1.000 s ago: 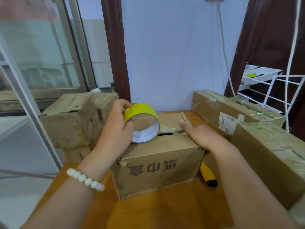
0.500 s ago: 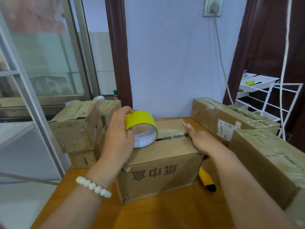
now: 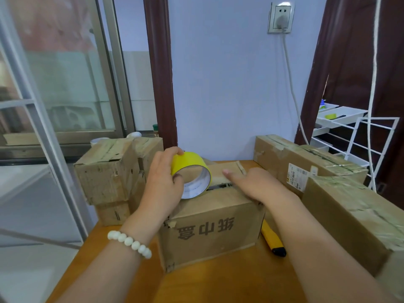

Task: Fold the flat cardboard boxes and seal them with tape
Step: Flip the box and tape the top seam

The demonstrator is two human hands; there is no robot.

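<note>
A folded cardboard box [image 3: 214, 228] with printed characters on its front stands in the middle of the wooden table [image 3: 218, 281]. My left hand [image 3: 161, 186] grips a yellow tape roll [image 3: 190, 171] standing on the box's top at its left end. My right hand [image 3: 255, 184] lies flat on the top flaps with straight fingers pointing left toward the roll, pressing along the seam. A dark slit of the seam shows between roll and hand.
Taped cardboard boxes stand at the left [image 3: 109, 171], at the back right [image 3: 306, 162] and at the near right [image 3: 360, 215]. A yellow utility knife [image 3: 273, 241] lies on the table right of the middle box. A white wire rack [image 3: 367, 136] stands behind.
My right hand slid leftward along the box's top toward the tape roll. The left hand keeps the roll in nearly the same spot. The camera tilted upward.
</note>
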